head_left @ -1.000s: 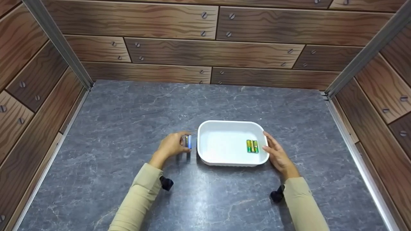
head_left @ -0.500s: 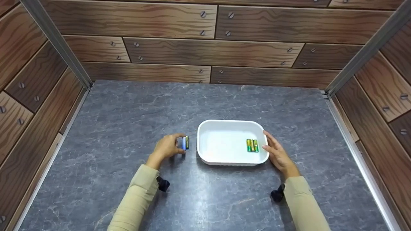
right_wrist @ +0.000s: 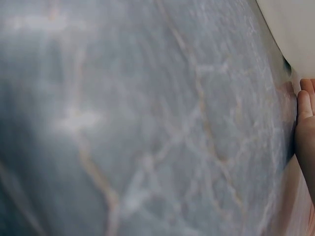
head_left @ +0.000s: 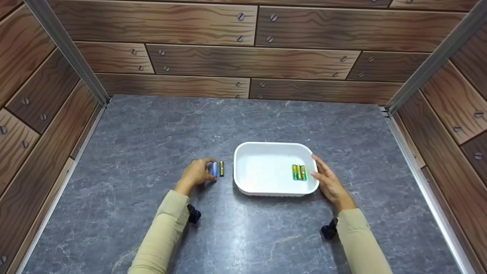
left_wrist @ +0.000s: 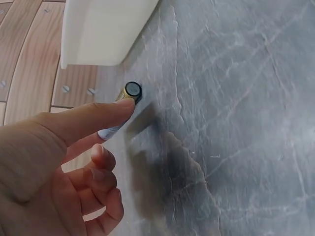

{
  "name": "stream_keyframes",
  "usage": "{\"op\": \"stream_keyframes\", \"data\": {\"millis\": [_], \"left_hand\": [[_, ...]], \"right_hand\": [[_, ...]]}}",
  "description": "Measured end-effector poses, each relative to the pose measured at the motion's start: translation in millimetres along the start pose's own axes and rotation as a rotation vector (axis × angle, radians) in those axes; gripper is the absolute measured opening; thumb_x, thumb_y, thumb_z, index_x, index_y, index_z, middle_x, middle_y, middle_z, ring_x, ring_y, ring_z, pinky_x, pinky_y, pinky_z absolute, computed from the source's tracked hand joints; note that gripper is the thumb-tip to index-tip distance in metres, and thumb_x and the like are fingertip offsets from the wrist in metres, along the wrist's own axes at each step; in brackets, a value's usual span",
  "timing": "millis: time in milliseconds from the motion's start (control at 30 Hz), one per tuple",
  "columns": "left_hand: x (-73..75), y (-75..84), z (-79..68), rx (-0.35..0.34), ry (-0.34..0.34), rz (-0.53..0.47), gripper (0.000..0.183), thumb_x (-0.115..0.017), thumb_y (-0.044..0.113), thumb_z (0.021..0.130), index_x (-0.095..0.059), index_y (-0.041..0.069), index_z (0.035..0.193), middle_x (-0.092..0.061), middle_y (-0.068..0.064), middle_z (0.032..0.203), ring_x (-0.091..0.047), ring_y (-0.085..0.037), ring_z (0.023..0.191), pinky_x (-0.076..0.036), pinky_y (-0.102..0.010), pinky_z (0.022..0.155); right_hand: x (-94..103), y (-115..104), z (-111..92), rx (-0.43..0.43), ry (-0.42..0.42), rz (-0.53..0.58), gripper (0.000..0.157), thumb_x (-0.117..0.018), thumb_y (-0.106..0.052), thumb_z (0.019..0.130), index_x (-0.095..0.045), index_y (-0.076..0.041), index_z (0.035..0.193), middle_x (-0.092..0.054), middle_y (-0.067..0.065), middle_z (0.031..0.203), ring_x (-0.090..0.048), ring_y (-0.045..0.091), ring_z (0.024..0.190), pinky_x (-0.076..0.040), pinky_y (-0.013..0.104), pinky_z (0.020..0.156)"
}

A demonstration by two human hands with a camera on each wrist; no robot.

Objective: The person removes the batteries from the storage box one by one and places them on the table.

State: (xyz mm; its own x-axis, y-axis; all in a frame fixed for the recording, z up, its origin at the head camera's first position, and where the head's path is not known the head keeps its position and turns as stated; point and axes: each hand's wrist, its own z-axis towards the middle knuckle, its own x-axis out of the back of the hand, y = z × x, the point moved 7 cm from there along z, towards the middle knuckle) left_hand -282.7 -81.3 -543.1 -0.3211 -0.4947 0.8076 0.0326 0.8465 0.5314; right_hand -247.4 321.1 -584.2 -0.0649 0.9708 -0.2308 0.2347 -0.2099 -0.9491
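My left hand (head_left: 196,172) pinches a blue battery (head_left: 215,169) endwise between thumb and index finger, close over the table. Just to its right, apart from it, lies a black and gold battery (head_left: 222,168). In the left wrist view the thumb partly covers this black and gold battery (left_wrist: 133,89), and the pale blue battery (left_wrist: 109,132) shows below the thumb. My right hand (head_left: 330,185) rests its fingertips and thumb on the right rim of a white plastic tub (head_left: 276,192). Inside, at the right end, several green and gold batteries (head_left: 299,172) lie side by side.
The grey marbled tabletop (head_left: 243,236) reaches to wood-patterned walls (head_left: 213,59) at the back and both sides. Metal posts (head_left: 70,57) stand at the rear corners. A black wrist camera (head_left: 194,214) sits on each sleeve.
My left hand has moved slightly left with the blue battery. The black and gold battery, earlier beside the blue one at the fingers, is now separate on the table. The right hand stays put.
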Motion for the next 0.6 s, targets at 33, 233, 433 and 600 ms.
{"op": "stream_keyframes", "data": {"millis": [33, 233, 433, 600], "left_hand": [[-0.5, -0.6, 1.0, 0.001, -0.003, 0.003, 0.061, -0.083, 0.020, 0.071, -0.061, 0.020, 0.128, -0.069, -0.016, 0.107, -0.062, -0.028, 0.093, -0.051, -0.045, 0.081], [-2.5, -2.9, 5.8, 0.005, -0.005, 0.034, 0.060, -0.082, 0.019, 0.072, -0.061, 0.018, 0.128, -0.068, -0.016, 0.104, -0.063, -0.029, 0.093, -0.051, -0.046, 0.079], [-3.2, -4.3, 7.5, 0.007, -0.006, 0.035, 0.061, -0.083, 0.019, 0.072, -0.061, 0.017, 0.128, -0.065, -0.019, 0.124, -0.063, -0.036, 0.111, -0.051, -0.051, 0.090], [-2.2, -2.7, 7.7, -0.002, -0.003, 0.021, 0.064, -0.084, 0.017, 0.069, -0.061, 0.016, 0.128, -0.067, -0.018, 0.121, -0.063, -0.035, 0.109, -0.051, -0.050, 0.090]], "right_hand": [[-0.1, 0.0, 0.1, -0.004, 0.001, -0.002, 0.066, -0.052, 0.001, 0.093, -0.025, -0.014, 0.152, -0.047, -0.022, 0.132, -0.049, -0.006, 0.119, -0.046, 0.017, 0.096], [-1.5, -0.5, 0.0, -0.027, -0.005, -0.023, 0.069, -0.049, 0.002, 0.094, -0.018, -0.010, 0.154, -0.023, -0.001, 0.156, -0.049, -0.008, 0.118, -0.046, 0.017, 0.095], [-2.1, -1.1, -0.7, -0.037, -0.002, -0.049, 0.068, -0.047, 0.002, 0.095, -0.017, -0.010, 0.154, -0.032, -0.008, 0.149, -0.049, -0.008, 0.119, -0.045, 0.017, 0.096], [-1.2, -1.7, -1.3, -0.027, 0.006, -0.036, 0.068, -0.048, 0.003, 0.094, -0.018, -0.010, 0.154, -0.047, -0.023, 0.129, -0.050, -0.006, 0.119, -0.046, 0.018, 0.095]]}}
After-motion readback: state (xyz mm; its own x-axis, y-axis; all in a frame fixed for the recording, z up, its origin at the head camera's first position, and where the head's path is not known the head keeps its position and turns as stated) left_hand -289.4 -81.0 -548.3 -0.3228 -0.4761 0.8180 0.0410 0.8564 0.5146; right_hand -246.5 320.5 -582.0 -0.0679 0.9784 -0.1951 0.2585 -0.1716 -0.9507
